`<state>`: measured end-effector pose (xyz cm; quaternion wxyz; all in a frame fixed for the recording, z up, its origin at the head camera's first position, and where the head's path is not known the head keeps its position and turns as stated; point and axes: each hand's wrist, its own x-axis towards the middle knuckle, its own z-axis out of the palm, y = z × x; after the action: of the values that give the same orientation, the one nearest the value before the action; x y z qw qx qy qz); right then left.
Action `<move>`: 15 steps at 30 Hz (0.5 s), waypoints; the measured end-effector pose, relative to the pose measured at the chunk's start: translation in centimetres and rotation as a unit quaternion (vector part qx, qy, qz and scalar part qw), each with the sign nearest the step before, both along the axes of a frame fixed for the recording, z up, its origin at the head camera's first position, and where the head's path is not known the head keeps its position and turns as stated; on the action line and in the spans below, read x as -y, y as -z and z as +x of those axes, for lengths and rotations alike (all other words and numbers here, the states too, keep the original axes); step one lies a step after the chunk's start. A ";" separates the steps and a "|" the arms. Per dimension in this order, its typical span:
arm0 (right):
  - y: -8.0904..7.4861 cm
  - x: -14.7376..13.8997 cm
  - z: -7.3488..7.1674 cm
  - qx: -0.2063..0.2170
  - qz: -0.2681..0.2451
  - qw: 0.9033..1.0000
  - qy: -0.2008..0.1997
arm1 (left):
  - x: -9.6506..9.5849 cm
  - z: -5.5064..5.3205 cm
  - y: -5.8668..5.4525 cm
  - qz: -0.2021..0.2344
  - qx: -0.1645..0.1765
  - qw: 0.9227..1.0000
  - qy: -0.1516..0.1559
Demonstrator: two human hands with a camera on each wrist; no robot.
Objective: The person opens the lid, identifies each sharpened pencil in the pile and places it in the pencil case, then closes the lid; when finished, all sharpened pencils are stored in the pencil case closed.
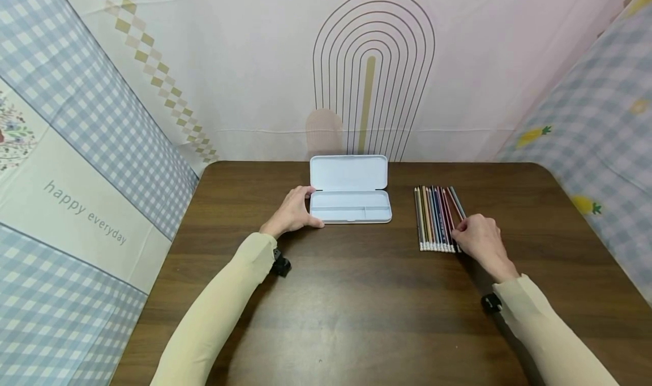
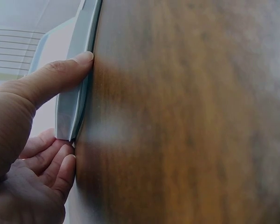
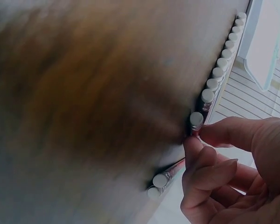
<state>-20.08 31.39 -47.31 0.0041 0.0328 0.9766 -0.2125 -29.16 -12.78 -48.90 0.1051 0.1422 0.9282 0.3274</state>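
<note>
A pale blue-white pencil case (image 1: pixel 348 172) lies with its lid raised at the table's back; its divided tray (image 1: pixel 336 201) holds nothing. My left hand (image 1: pixel 294 210) grips the left end of the case, the thumb (image 2: pixel 74 67) on the front edge and the fingers at the side. To the right lies a row of colourful pencils (image 1: pixel 432 219), white erasers towards me. My right hand (image 1: pixel 481 239) pinches one pencil (image 3: pixel 196 120) near its eraser, at the row's right end. Two further pencils (image 3: pixel 161 180) lie slanted beyond it, partly hidden by the hand in the head view.
The brown wooden table (image 1: pixel 336 307) ends at a white cloth backdrop (image 1: pixel 254 80) printed with arches. Checked blue cloth hangs at the left (image 1: pixel 56 273) and right (image 1: pixel 601 148). A small black camera (image 1: pixel 281 263) is strapped to the left wrist, another (image 1: pixel 491 303) to the right.
</note>
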 end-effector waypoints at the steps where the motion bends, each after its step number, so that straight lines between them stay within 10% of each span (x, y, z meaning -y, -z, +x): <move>1: 0.0 0.0 0.0 0.001 0.000 1.000 0.001 | 0.0 0.0 -0.1 -0.001 0.000 1.000 0.000; 15: -0.1 0.1 -0.2 0.027 0.000 0.999 0.020 | 0.4 -1.3 2.0 0.010 -0.012 1.000 -0.001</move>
<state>-20.27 31.29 -47.22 0.0259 0.0580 0.9753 -0.2116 -30.48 -13.22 -50.94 0.0922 0.1465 0.9262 0.3350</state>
